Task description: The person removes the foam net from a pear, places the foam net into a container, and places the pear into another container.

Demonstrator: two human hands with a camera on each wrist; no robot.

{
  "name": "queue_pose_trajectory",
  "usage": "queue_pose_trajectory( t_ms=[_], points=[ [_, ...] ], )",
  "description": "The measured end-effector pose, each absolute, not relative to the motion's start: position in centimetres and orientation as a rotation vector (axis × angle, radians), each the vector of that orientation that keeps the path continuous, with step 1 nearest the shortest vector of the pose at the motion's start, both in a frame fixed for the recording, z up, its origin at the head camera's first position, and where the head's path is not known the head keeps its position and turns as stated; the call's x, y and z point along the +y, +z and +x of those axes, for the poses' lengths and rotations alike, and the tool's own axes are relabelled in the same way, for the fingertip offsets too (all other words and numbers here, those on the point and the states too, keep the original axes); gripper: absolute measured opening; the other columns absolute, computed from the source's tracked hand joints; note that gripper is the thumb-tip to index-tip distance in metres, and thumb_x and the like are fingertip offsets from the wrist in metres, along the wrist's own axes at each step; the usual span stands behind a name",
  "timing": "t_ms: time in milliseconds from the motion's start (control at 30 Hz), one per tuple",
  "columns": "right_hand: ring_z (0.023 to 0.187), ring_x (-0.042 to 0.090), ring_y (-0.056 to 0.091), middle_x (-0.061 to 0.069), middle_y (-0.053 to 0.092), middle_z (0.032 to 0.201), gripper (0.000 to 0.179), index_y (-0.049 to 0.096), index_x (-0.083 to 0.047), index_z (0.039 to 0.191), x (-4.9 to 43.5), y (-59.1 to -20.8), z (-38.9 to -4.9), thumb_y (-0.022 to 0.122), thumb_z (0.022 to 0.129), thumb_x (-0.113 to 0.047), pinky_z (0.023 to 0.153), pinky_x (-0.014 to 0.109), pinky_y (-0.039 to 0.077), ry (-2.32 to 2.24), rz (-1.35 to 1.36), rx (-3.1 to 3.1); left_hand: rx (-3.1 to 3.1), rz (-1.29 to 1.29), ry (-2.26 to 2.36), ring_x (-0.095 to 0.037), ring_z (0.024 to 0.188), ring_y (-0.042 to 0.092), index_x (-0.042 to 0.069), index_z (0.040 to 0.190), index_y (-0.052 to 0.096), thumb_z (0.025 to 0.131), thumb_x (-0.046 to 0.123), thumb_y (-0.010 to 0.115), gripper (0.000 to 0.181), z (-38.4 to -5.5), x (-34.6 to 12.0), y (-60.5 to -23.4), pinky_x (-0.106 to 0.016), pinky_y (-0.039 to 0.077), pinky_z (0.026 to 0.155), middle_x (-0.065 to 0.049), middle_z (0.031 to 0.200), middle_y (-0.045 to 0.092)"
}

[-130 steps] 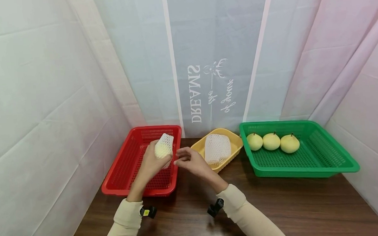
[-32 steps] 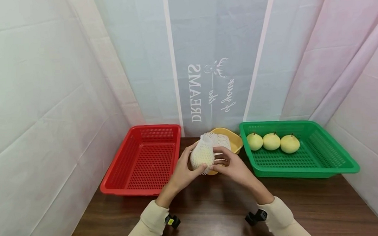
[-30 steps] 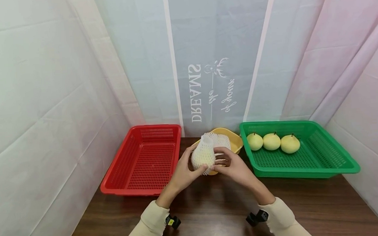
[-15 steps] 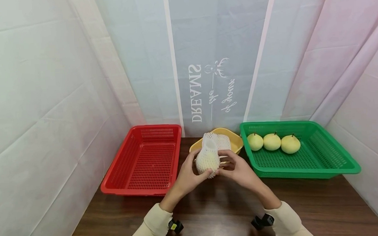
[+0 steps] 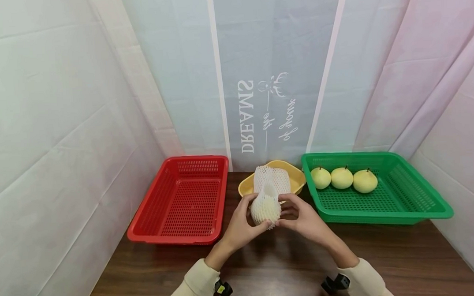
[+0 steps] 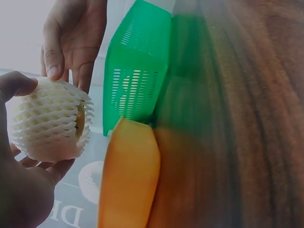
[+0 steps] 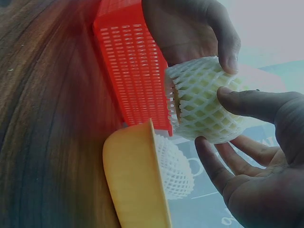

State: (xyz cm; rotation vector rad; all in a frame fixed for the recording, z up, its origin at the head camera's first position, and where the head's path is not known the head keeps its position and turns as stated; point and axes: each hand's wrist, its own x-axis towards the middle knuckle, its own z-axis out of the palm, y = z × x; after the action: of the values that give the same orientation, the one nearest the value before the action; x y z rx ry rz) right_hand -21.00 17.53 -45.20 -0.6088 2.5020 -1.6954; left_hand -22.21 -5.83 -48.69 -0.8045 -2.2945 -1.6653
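Note:
A pale yellow pear in a white foam net is held in the air, just in front of the yellow tray. My left hand grips it from the left, thumb near and fingers on the far side. From the right, my right hand holds the net and pear between thumb and fingertips, as the right wrist view shows of the net-wrapped pear. The net's loose upper end stands open above the fruit. At its lower end the left wrist view shows bare pear skin. More white foam netting lies in the tray.
On the left stands a red basket with nothing seen in it. A green basket at the right holds three bare pears. All stand on the dark wooden table, with a curtain behind.
Earlier my left hand held the netted pear over the red basket, right hand beside it. The pear is now midway, held by both hands, lately drawn slightly nearer and rightward.

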Motion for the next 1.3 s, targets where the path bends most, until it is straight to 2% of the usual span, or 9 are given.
queue_pose_trajectory(
  t_ms=[167, 233, 467, 700, 900, 1067, 1300],
  points=[
    [0.113, 0.030, 0.072, 0.023, 0.064, 0.131, 0.064, 0.053, -0.002, 0.144, 17.8, -45.6, -20.6, 0.085, 0.088, -0.002, 0.092, 0.037, 0.062, -1.671, -0.623, 2.534, -2.325, -0.803, -1.683, -0.026, 0.129, 0.058, 0.009, 0.147, 0.048, 0.086, 0.020, 0.089, 0.074, -21.8, -5.7, -49.3, -0.038, 0.055, 0.107, -0.012, 0.146, 0.055],
    [0.113, 0.030, 0.072, 0.024, 0.062, 0.132, 0.064, 0.052, 0.000, 0.143, 17.8, -45.9, -20.5, 0.084, 0.088, -0.001, 0.092, 0.040, 0.062, -1.669, -0.637, 2.535, -2.334, -0.807, -1.694, -0.025, 0.132, 0.058, 0.010, 0.148, 0.048, 0.087, 0.020, 0.089, 0.075, -21.6, -5.7, -49.6, -0.040, 0.055, 0.108, -0.011, 0.147, 0.054],
    [0.115, 0.031, 0.071, 0.024, 0.061, 0.135, 0.061, 0.052, 0.000, 0.140, 18.1, -46.7, -20.0, 0.084, 0.088, -0.001, 0.090, 0.037, 0.062, -1.643, -0.575, 2.525, -2.346, -0.852, -1.667, -0.022, 0.136, 0.056, 0.013, 0.148, 0.049, 0.085, 0.019, 0.090, 0.075, -21.3, -5.5, -50.3, -0.044, 0.052, 0.112, -0.008, 0.150, 0.055],
    [0.114, 0.034, 0.071, 0.022, 0.062, 0.132, 0.062, 0.053, -0.001, 0.140, 18.2, -47.8, -19.8, 0.084, 0.087, 0.002, 0.091, 0.036, 0.062, -1.615, -0.567, 2.542, -2.377, -0.872, -1.554, -0.022, 0.125, 0.061, 0.014, 0.147, 0.052, 0.082, 0.022, 0.093, 0.077, -21.1, -5.7, -50.8, -0.038, 0.056, 0.100, -0.006, 0.143, 0.062],
    [0.112, 0.031, 0.071, 0.023, 0.062, 0.130, 0.061, 0.054, 0.000, 0.137, 18.3, -48.7, -19.5, 0.086, 0.085, 0.003, 0.094, 0.048, 0.060, -1.613, -0.601, 2.556, -2.415, -0.891, -1.554, -0.016, 0.137, 0.056, 0.019, 0.150, 0.051, 0.081, 0.020, 0.093, 0.081, -21.1, -5.7, -51.7, -0.050, 0.048, 0.114, 0.000, 0.148, 0.060],
    [0.113, 0.028, 0.069, 0.018, 0.064, 0.127, 0.060, 0.055, -0.002, 0.135, 18.4, -49.1, -19.5, 0.087, 0.084, 0.003, 0.097, 0.047, 0.059, -1.597, -0.587, 2.574, -2.427, -0.917, -1.535, -0.015, 0.139, 0.055, 0.020, 0.150, 0.051, 0.081, 0.021, 0.094, 0.082, -21.0, -5.7, -52.2, -0.042, 0.049, 0.115, 0.001, 0.149, 0.059],
    [0.114, 0.030, 0.068, 0.017, 0.063, 0.128, 0.060, 0.056, -0.003, 0.133, 18.3, -49.6, -19.7, 0.088, 0.082, 0.003, 0.097, 0.045, 0.059, -1.587, -0.542, 2.580, -2.472, -0.912, -1.511, -0.016, 0.138, 0.055, 0.015, 0.147, 0.052, 0.081, 0.020, 0.093, 0.077, -20.9, -5.8, -52.4, -0.043, 0.049, 0.115, -0.002, 0.147, 0.058]
  ],
)
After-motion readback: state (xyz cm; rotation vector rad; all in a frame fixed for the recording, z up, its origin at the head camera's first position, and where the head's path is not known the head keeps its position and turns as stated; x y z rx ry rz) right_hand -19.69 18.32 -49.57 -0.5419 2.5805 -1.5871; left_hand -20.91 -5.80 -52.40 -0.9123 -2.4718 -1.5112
